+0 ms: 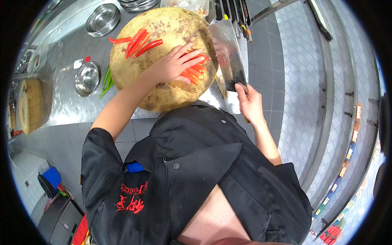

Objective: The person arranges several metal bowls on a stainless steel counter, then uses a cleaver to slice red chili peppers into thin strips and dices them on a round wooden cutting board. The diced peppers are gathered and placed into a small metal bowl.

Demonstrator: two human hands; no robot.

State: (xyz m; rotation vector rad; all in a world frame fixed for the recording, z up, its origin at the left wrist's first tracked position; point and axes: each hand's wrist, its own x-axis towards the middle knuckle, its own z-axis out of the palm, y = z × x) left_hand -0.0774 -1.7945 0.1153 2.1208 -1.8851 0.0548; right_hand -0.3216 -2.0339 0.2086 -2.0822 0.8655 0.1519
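My left hand (179, 62) lies flat with fingers spread over a pile of thin red pepper strips (193, 73) on a round wooden chopping block (165, 95). Farther left on the block rest several larger pieces of red pepper (137, 43). In my right hand (250, 102) is a broad-bladed cleaver (228, 52), its blade held up at the block's right edge, clear of the strips. Thumb and fingers close around the blade's base and the handle, which is mostly hidden. Green peppers (106, 82) lie on the metal table, against the block's left side.
A small steel bowl (87, 79) stands left of the block, with stacked steel bowls (103, 20) behind. Several knives (234, 12) hang or lie in a row at the back right. A plastic container (186, 3) touches the block's far side. Another wooden block (30, 105) stands far left.
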